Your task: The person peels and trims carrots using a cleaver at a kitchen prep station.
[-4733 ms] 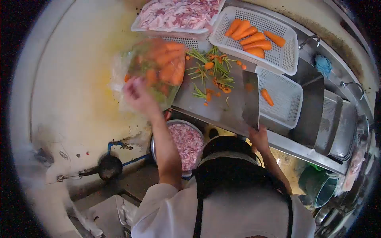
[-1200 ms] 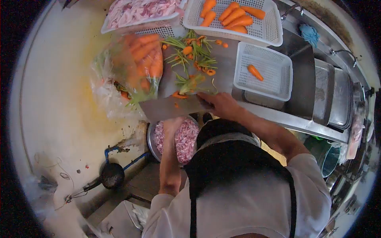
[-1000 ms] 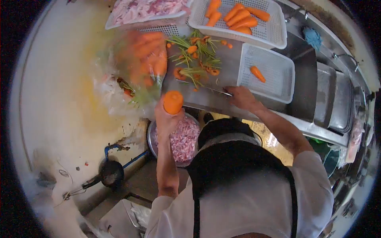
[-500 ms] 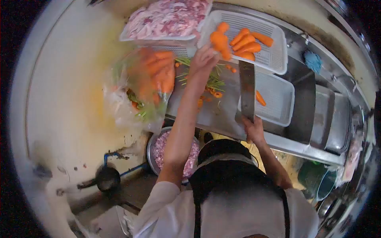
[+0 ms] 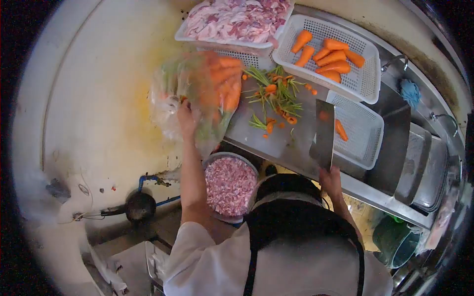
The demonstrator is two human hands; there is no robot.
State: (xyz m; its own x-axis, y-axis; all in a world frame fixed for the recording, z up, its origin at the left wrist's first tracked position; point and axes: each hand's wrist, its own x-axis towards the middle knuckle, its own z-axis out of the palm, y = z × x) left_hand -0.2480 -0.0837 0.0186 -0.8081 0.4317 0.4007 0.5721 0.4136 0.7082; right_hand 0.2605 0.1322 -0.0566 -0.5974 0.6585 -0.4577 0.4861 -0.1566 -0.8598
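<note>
At carrot bag (image 5: 223,86), L hand (image 5: 187,118); R hand (image 5: 331,180) w/ cleaver (image 5: 324,135)

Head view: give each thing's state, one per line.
Cleaver, held, blade raised
Right hand, gripping cleaver
Left hand, at bag
Bag, bulging with carrots
Upper basket, holding several carrots
Lower basket, one carrot visible
Carrot tops, cut off, heaped
Meat basket, heaped
Bowl, nearly full

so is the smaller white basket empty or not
Not empty: one carrot shows inside the smaller white basket, and the cleaver hides part of it.

Cleaver (image 5: 324,134) in right hand (image 5: 331,181)
</note>
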